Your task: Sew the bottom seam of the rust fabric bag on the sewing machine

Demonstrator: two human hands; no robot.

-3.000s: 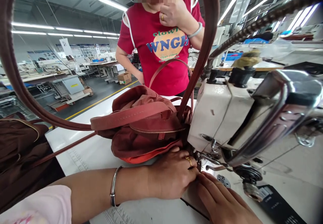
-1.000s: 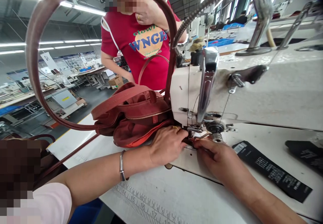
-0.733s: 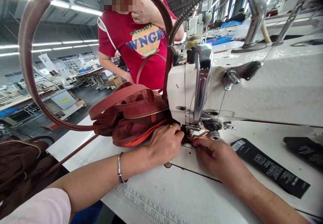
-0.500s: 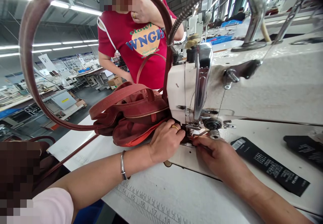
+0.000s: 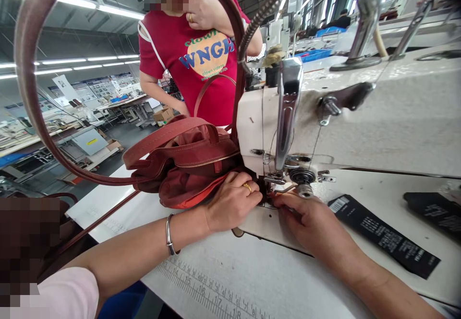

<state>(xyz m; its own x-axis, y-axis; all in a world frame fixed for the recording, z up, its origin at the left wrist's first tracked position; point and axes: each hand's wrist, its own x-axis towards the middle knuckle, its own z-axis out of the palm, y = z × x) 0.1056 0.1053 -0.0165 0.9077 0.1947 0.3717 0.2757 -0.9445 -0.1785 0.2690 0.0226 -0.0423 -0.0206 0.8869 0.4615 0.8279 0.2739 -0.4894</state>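
Note:
A dark red handbag (image 5: pixel 201 151) with a brass zipper lies on its side against the head of a white sewing machine (image 5: pixel 345 132). One long strap (image 5: pixel 39 117) loops high on the left. My left hand (image 5: pixel 234 199), with a gold ring, is closed on the bag's edge just left of the needle area, fingertips tucked out of sight. On the other side of the presser foot (image 5: pixel 269 187), my right hand (image 5: pixel 306 216) pinches close to the needle. What lies between its fingertips is hidden. A sliver of dark material shows under the foot between both hands.
Black printed labels (image 5: pixel 385 235) lie on the machine bed to the right. A ruler scale (image 5: pixel 201 285) runs along the white table's front. A person in a red T-shirt (image 5: pixel 201 64) stands behind the bag. A metal thread lever (image 5: pixel 288 112) hangs above my hands.
The view has shifted slightly, so the strap loop and my left forearm appear a little further left. Both hands keep their places by the needle.

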